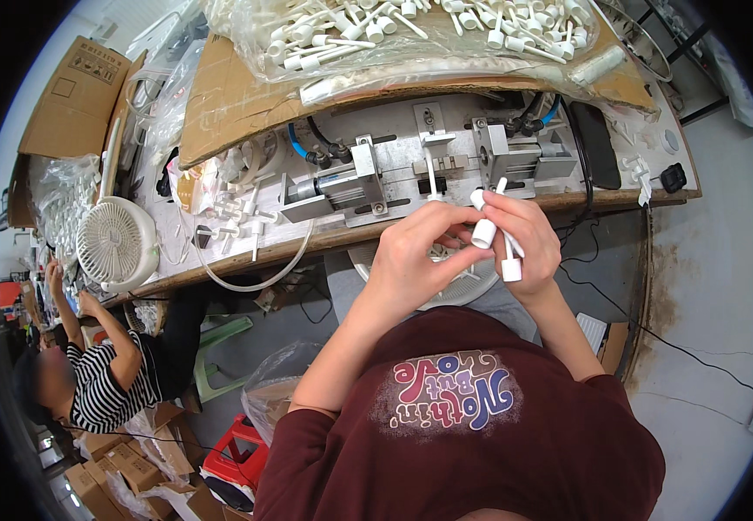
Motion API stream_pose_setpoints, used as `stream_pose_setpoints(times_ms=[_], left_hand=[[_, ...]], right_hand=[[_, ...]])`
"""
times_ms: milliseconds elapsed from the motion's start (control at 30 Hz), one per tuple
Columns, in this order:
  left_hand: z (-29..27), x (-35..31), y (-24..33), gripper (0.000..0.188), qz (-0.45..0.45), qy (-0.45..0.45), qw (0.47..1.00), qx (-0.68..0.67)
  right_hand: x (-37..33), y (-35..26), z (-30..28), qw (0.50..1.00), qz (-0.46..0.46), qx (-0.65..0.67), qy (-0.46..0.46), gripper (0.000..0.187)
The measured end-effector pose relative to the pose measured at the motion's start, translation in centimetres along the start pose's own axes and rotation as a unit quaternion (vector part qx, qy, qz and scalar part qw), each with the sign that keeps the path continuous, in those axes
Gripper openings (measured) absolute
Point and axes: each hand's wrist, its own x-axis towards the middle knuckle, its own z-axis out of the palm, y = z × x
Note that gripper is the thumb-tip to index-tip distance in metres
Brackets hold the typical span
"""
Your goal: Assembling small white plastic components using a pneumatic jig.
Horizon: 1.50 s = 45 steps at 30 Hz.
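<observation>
Just off the front edge of the bench, my two hands meet over several small white plastic parts, each a thin stem with a cylindrical cap. My right hand (pixel 524 242) is closed around a couple of them; one capped part (pixel 512 268) hangs below its fingers and a stem sticks out above. With thumb and forefinger, my left hand (pixel 416 259) pinches at another white capped part (pixel 483 234), whose open round end faces me. Behind the hands stands a metal clamping fixture (pixel 435 161) with a white stem upright in its middle.
Two pneumatic cylinders (pixel 342 184) (pixel 515 154) flank the fixture. A plastic bag of white capped parts (pixel 376 35) lies on cardboard (pixel 246 108) at the back. Loose white pieces (pixel 242 213), a white fan (pixel 117 244) and a black phone-like slab (pixel 594 146) are around. A co-worker (pixel 103 373) sits left.
</observation>
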Motion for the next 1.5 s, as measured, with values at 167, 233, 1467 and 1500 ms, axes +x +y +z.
stream_pose_setpoints(times_ms=[167,233,1467,1500], left_hand=[[-0.3,-0.4,0.2,0.036,-0.038,0.027,0.995,-0.091],[-0.4,-0.6,0.1,0.035,-0.078,0.035,0.984,-0.157],[0.9,0.5,-5.7,0.026,0.064,0.075,0.909,0.405],[0.9,0.6,-5.6,0.026,0.062,0.077,0.912,0.399]], right_hand=[[0.9,-0.8,0.4,1.000,-0.009,0.028,0.002,0.032],[1.2,-1.0,0.5,1.000,0.002,0.029,-0.005,0.033],[-0.8,-0.3,-0.9,0.845,0.428,0.320,0.015,0.010],[-0.6,-0.3,-1.0,0.830,0.438,0.346,0.019,0.011]])
